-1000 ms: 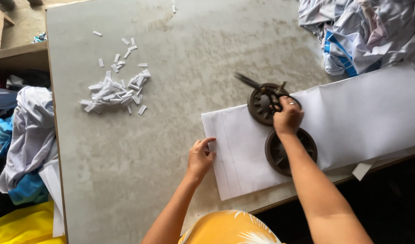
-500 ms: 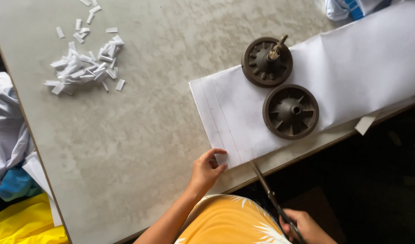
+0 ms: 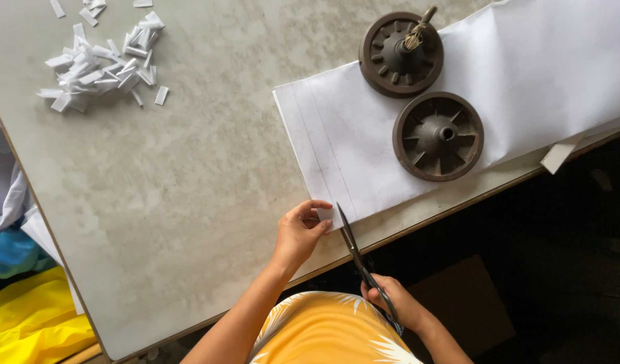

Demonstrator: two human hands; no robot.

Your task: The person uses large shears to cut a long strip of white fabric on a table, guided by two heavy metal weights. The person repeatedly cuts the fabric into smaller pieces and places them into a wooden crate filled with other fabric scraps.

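A long white sheet of fabric (image 3: 364,141) lies across the grey table (image 3: 188,175), with faint parallel lines near its left end. My left hand (image 3: 302,229) pinches the sheet's near left corner. Dark scissors (image 3: 357,253) are gripped by my right hand (image 3: 397,303) below the table edge, their blade tips touching the sheet's near edge beside my left fingers. Two dark round wheel-shaped weights (image 3: 402,54) (image 3: 438,136) rest on the sheet.
A heap of small white cut strips (image 3: 101,64) lies at the far left of the table. White, blue and yellow cloth (image 3: 20,269) is piled left of the table. A white tag (image 3: 559,154) hangs at the near edge.
My right hand left the upper weight, dropped below the table edge with the scissors, and brought the blades up to the sheet's near edge. My left hand slid to the corner.
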